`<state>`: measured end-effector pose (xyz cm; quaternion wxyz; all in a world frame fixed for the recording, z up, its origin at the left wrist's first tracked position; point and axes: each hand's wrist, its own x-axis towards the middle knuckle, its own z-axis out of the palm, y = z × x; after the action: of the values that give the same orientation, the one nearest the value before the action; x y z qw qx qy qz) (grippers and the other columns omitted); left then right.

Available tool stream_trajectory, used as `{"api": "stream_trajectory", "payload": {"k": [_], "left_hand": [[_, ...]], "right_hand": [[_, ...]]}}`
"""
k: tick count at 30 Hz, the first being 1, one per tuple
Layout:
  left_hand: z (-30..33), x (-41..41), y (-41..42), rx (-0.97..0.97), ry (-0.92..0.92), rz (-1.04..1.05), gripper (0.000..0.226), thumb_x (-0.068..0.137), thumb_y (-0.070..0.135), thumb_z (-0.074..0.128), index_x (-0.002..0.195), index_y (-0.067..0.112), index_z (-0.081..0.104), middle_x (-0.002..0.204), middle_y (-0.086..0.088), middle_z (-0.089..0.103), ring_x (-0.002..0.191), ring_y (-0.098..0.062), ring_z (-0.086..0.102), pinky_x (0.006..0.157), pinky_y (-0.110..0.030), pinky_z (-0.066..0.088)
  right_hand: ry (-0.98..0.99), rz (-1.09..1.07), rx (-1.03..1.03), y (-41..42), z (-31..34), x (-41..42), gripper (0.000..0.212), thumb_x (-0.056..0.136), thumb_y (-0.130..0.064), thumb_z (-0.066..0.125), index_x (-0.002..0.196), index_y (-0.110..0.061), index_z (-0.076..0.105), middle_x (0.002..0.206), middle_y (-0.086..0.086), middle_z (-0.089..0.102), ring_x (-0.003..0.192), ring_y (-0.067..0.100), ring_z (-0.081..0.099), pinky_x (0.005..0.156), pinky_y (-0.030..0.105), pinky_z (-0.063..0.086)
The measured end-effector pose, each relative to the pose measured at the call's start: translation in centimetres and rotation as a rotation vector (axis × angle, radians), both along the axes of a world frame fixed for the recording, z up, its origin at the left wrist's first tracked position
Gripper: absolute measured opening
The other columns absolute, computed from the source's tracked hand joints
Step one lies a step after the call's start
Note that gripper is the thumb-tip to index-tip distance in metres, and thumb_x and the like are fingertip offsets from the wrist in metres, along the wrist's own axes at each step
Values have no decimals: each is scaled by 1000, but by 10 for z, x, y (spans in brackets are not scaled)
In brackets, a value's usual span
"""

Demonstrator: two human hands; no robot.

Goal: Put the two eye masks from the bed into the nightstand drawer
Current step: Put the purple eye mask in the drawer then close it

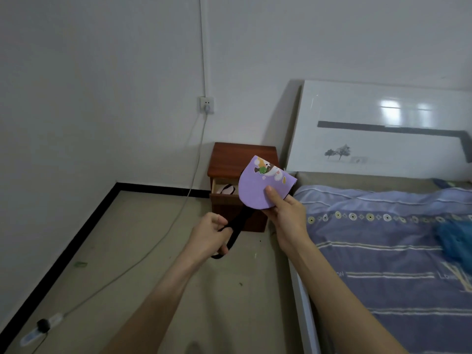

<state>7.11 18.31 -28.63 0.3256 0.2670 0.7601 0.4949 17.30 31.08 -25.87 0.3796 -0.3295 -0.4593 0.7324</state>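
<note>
My right hand (286, 218) pinches a folded purple eye mask (258, 186) with cartoon prints, held up in front of the nightstand (241, 159). Its black elastic strap (236, 227) hangs down to the left, and my left hand (210, 232) is closed around it. The brown nightstand's top drawer (224, 198) is pulled open. Inside lies another eye mask (227, 189), pale with black edging, partly hidden by the purple one.
The bed (388, 251) with a blue patterned sheet fills the right, under a white headboard (378, 129). A blue cloth (457, 238) lies on it. A white cable (163, 233) runs from a wall socket (206, 104) across the floor to a power strip (42, 325).
</note>
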Motion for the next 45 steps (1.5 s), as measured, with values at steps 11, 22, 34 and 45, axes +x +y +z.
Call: {"api": "stream_trajectory", "payload": {"k": [11,22,34,45], "left_hand": [[-7,-195,102,467,-814,5,24,93,9,41,112,16,53,77,-3,76,48,-8,58,46,-18,51],[-32,-266,248,343,-657,39,83,80,1,65,142,26,16,103,-12,59,57,-21,68,45,-23,52],[-35,-306,393,192,-314,-111,50,78,2,66,118,26,47,81,7,73,73,-9,67,60,-19,55],[-61,-324,464,59,-56,-182,39,76,6,69,93,33,47,75,9,65,64,5,60,60,-8,48]], "right_hand": [[-175,17,46,115,-54,-114,8,78,-17,68,86,-20,71,84,-7,76,81,10,70,63,16,56],[161,24,-218,204,-74,-199,31,69,-19,68,98,-12,69,102,0,75,98,15,68,75,24,57],[-279,337,-111,359,-91,-237,22,81,-8,63,102,-3,66,113,17,67,99,28,66,85,37,57],[-397,546,-162,435,-113,-266,14,81,-7,64,93,-10,69,108,13,69,98,23,67,80,27,58]]}}
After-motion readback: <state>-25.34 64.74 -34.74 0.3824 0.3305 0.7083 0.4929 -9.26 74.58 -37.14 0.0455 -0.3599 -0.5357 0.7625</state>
